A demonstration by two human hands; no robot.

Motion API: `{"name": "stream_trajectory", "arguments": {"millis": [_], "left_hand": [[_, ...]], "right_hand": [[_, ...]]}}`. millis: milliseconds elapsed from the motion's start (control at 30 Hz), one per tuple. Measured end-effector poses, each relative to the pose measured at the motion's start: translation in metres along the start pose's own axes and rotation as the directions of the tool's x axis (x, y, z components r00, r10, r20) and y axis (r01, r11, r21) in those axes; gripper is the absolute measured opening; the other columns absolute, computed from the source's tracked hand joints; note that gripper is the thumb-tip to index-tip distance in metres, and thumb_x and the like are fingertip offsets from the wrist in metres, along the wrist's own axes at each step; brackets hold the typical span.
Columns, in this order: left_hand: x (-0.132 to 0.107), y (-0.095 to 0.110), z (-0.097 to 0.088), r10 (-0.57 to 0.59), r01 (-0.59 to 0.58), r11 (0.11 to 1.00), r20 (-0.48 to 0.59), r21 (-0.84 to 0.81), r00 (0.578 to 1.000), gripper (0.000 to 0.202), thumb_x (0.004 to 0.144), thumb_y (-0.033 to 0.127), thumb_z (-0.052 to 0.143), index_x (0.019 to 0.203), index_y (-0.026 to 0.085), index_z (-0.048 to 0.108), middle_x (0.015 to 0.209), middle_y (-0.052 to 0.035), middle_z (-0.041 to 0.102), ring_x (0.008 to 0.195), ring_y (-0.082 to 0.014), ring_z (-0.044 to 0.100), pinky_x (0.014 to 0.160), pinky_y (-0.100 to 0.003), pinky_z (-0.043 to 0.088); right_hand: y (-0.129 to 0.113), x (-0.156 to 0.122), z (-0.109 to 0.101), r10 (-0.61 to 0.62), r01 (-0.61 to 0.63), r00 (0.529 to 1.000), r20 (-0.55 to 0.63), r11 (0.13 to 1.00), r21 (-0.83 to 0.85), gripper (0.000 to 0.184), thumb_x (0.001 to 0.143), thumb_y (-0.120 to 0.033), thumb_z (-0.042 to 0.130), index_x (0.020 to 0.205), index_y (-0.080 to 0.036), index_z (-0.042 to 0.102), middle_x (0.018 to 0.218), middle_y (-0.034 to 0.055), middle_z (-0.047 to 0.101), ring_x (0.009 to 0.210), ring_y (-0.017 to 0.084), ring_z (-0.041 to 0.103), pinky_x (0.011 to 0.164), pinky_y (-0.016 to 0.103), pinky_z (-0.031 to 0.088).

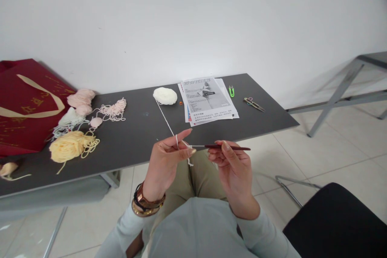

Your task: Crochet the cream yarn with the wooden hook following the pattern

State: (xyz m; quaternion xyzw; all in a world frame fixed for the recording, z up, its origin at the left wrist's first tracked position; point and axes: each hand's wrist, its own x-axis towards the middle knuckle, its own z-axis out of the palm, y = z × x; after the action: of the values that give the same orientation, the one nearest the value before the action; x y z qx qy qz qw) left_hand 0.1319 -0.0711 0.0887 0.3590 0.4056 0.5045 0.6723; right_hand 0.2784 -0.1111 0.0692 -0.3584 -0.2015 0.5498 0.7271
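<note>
My left hand [165,161] pinches white yarn [165,117] between thumb and fingers, with a strand looped around the index finger. That strand runs up to a white yarn ball [165,96] on the table. A short tail of the yarn dangles below my left thumb. In my right hand [232,165] is a crochet hook [238,148] with a dark red handle, gripped between thumb and fingers. Its thin metal shaft points left, and the tip meets the yarn at my left fingertips. Small stitches there are too fine to make out.
On the dark table [136,129] lie printed sheets [208,102], green thread snips [231,91], scissors [254,104] and a small orange item [180,103]. Yellow yarn [68,146], pink yarn [81,100] and a red bag [27,109] are at left. A black chair [335,221] stands at right.
</note>
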Motion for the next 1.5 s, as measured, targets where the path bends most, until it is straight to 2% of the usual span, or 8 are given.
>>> {"name": "stream_trajectory", "arguments": {"millis": [233, 400, 700, 933, 1100, 1267, 1500], "left_hand": [[-0.002, -0.002, -0.002, 0.001, -0.001, 1.0, 0.006, 0.0, 1.0, 0.048, 0.056, 0.008, 0.079, 0.102, 0.018, 0.073, 0.061, 0.0029, 0.06, 0.059, -0.0082, 0.055, 0.057, -0.021, 0.047], [-0.002, -0.001, -0.003, 0.002, -0.002, 1.0, 0.019, 0.007, 1.0, 0.047, 0.057, 0.007, 0.079, 0.102, 0.019, 0.073, 0.062, 0.0025, 0.06, 0.06, -0.0081, 0.055, 0.058, -0.02, 0.046], [-0.003, 0.001, -0.002, -0.005, 0.005, 1.0, 0.011, -0.001, 1.0, 0.046, 0.056, 0.008, 0.08, 0.1, 0.018, 0.074, 0.06, 0.0025, 0.06, 0.059, -0.0081, 0.054, 0.057, -0.02, 0.046], [-0.004, -0.001, -0.005, 0.091, -0.09, 0.995, -0.033, 0.042, 0.995, 0.046, 0.057, 0.01, 0.08, 0.101, 0.019, 0.074, 0.061, 0.0023, 0.061, 0.061, -0.0095, 0.055, 0.06, -0.022, 0.048], [-0.007, -0.003, -0.003, 0.159, -0.157, 0.987, -0.051, 0.032, 0.986, 0.044, 0.057, 0.009, 0.08, 0.099, 0.021, 0.075, 0.061, 0.0024, 0.061, 0.06, -0.0101, 0.055, 0.057, -0.023, 0.047], [-0.009, -0.005, -0.001, 0.232, -0.227, 0.972, -0.073, 0.068, 0.97, 0.044, 0.059, 0.009, 0.079, 0.101, 0.023, 0.074, 0.062, 0.0027, 0.062, 0.061, -0.0099, 0.056, 0.06, -0.023, 0.049], [-0.012, -0.006, 0.001, 0.321, -0.313, 0.945, -0.084, 0.099, 0.943, 0.044, 0.061, 0.008, 0.078, 0.102, 0.024, 0.074, 0.063, 0.0031, 0.06, 0.064, -0.01, 0.056, 0.066, -0.023, 0.05]], "right_hand": [[0.001, -0.002, -0.001, -0.016, 0.016, 1.0, -0.006, 1.0, 0.003, 0.014, 0.074, -0.028, 0.074, 0.081, -0.016, 0.073, 0.067, 0.0064, 0.076, 0.054, 0.014, 0.07, 0.052, 0.02, 0.058], [-0.001, -0.004, 0.001, -0.103, 0.102, 0.995, -0.019, 0.994, -0.039, 0.012, 0.073, -0.028, 0.075, 0.079, -0.017, 0.073, 0.07, 0.0046, 0.076, 0.053, 0.015, 0.07, 0.052, 0.024, 0.06], [-0.005, -0.009, -0.005, -0.239, 0.25, 0.967, 0.09, 0.956, -0.151, 0.007, 0.079, -0.022, 0.069, 0.083, -0.02, 0.074, 0.078, 0.0037, 0.075, 0.068, 0.02, 0.073, 0.058, 0.032, 0.063], [-0.005, -0.015, -0.007, -0.296, 0.334, 0.936, 0.189, 0.916, -0.221, 0.011, 0.081, -0.024, 0.066, 0.089, -0.024, 0.074, 0.085, 0.0039, 0.074, 0.076, 0.02, 0.072, 0.066, 0.034, 0.062], [-0.009, -0.02, -0.012, -0.364, 0.466, 0.868, 0.338, 0.832, -0.3, 0.018, 0.084, -0.015, 0.06, 0.093, -0.025, 0.072, 0.093, 0.0059, 0.073, 0.079, 0.02, 0.07, 0.069, 0.034, 0.059], [-0.019, -0.024, -0.017, -0.389, 0.616, 0.769, 0.508, 0.663, -0.425, 0.032, 0.081, -0.005, 0.056, 0.1, -0.026, 0.071, 0.098, 0.0063, 0.074, 0.087, 0.023, 0.07, 0.071, 0.037, 0.059], [-0.033, -0.028, -0.014, -0.356, 0.742, 0.654, 0.667, 0.477, -0.472, 0.049, 0.075, 0.004, 0.055, 0.109, -0.028, 0.068, 0.104, 0.0044, 0.074, 0.09, 0.022, 0.071, 0.071, 0.035, 0.059]]}}
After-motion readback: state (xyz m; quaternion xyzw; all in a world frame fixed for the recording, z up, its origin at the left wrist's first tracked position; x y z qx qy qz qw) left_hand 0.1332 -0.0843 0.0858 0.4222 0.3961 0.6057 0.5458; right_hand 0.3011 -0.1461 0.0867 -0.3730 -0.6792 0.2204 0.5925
